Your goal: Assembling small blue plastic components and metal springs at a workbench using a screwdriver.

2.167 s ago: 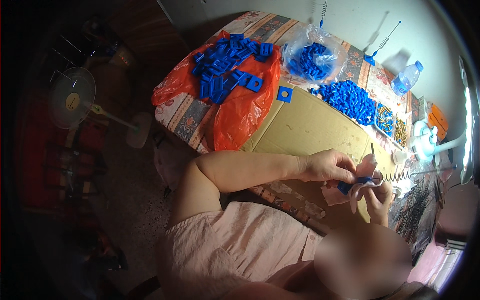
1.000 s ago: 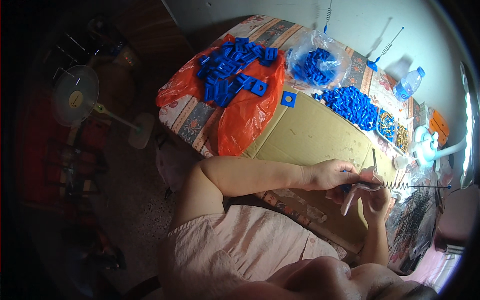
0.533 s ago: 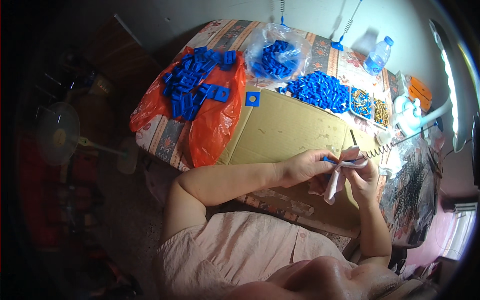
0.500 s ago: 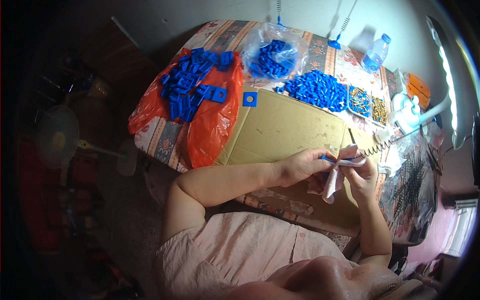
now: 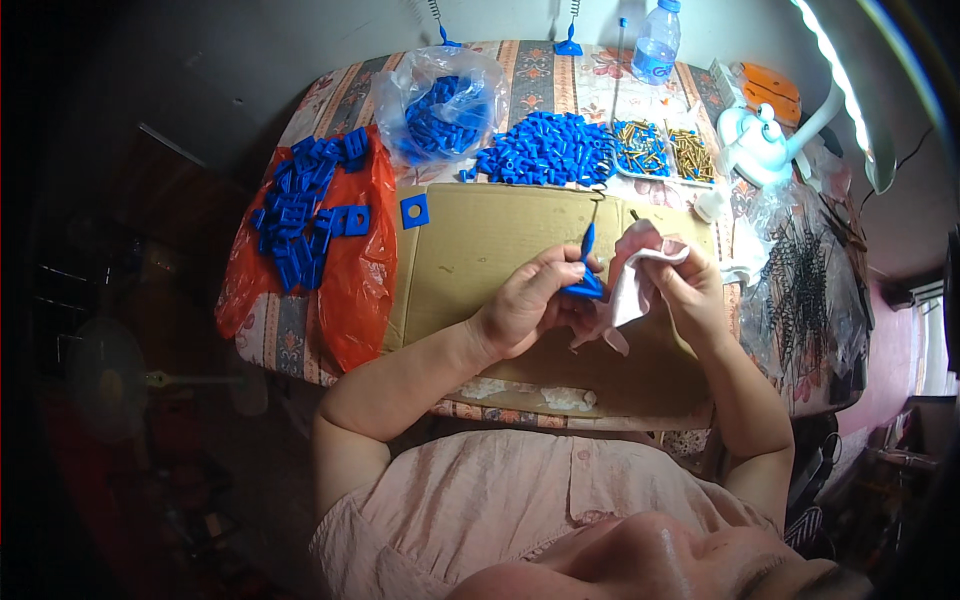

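Above the cardboard sheet (image 5: 470,250), my left hand (image 5: 525,305) is closed on a blue stand (image 5: 588,285). The stand has a flat base and a narrow stem, and a thin dark coil spring (image 5: 598,195) rises from its top. Just to the right, my right hand (image 5: 697,300) pinches a pale pink cloth (image 5: 635,285), whose loose end hangs down beside the stand and the left fingers. A short dark tip (image 5: 634,215) sticks up behind the cloth; what it belongs to is hidden.
A red plastic bag (image 5: 355,310) bears blue square pieces; one blue square (image 5: 414,211) lies on the cardboard. Behind are a clear bag (image 5: 400,90), a blue heap (image 5: 545,150), brass parts (image 5: 692,155), a bottle (image 5: 656,45) and a lamp (image 5: 760,140). Black springs (image 5: 805,260) lie right.
The view has turned, so the table sits further left. The blue stand, mostly covered before, now shows upright in my left hand. My hands have moved apart, the cloth in the right one.
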Available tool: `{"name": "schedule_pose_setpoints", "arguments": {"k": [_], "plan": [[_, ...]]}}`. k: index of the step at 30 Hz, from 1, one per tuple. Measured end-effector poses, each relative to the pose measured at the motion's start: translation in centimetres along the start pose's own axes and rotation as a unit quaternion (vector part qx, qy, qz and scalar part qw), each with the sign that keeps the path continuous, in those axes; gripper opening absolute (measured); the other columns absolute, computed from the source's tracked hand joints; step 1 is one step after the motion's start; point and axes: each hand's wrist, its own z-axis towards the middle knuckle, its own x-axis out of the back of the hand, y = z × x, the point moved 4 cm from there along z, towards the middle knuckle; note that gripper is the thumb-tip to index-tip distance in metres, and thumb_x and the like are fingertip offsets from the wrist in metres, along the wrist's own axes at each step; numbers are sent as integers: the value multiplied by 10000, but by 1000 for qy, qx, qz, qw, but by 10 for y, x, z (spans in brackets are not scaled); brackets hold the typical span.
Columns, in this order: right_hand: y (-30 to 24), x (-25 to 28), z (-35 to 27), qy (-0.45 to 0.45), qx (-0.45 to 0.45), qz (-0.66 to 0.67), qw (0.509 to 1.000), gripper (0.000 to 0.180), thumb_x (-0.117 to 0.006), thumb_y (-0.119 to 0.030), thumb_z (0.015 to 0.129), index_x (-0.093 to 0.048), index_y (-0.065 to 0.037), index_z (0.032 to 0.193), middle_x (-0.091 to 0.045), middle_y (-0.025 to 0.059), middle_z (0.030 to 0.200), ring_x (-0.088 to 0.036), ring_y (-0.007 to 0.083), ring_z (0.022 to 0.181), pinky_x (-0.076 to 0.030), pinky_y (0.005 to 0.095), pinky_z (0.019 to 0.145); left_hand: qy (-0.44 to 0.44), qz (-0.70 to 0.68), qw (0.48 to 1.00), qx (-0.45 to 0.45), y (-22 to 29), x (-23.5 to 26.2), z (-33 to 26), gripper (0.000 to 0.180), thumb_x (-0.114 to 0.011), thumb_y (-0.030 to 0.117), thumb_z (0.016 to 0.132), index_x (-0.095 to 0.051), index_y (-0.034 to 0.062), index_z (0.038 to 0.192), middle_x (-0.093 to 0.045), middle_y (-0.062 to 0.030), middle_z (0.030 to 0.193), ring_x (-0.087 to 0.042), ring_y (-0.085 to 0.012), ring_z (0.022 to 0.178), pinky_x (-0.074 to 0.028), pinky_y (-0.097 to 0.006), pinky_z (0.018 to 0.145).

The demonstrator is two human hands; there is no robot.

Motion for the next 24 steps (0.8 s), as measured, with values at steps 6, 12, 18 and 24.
{"name": "schedule_pose_setpoints", "arguments": {"k": [6, 12, 18, 24], "plan": [[10, 5, 2, -17, -17, 14, 1000, 145, -527, -88, 878, -582, -33, 1001, -620, 18, 912, -564, 62, 797, -459, 213, 689, 22, 21, 999, -15, 0, 4, 3, 269, -377, 227, 902, -466, 46, 1081, -576, -100, 913, -571, -162, 774, -487, -306, 675], [9, -5, 0, -47, -14, 70, 996, 173, -496, -105, 898, -579, -24, 1026, -618, 16, 908, -566, 62, 800, -464, 210, 689, 28, 138, 989, -41, -4, -4, 2, 257, -391, 266, 920, -482, 53, 1030, -580, -64, 869, -558, -109, 693, -482, -250, 640], [17, -17, -3, -80, -16, 27, 996, 169, -511, -114, 892, -568, -21, 1021, -598, 6, 906, -545, 57, 817, -464, 223, 716, 18, 180, 982, -46, -9, -14, 0, 306, -388, 295, 934, -458, 39, 1087, -573, -41, 869, -552, -83, 685, -475, -220, 623], [18, -17, -6, -97, -31, 21, 995, 152, -542, -111, 874, -571, -17, 990, -599, 19, 909, -560, 83, 838, -475, 244, 733, -29, 221, 975, -22, -16, -11, -1, 398, -354, 309, 939, -379, 42, 1232, -535, -59, 974, -576, -125, 812, -503, -248, 641]]}}
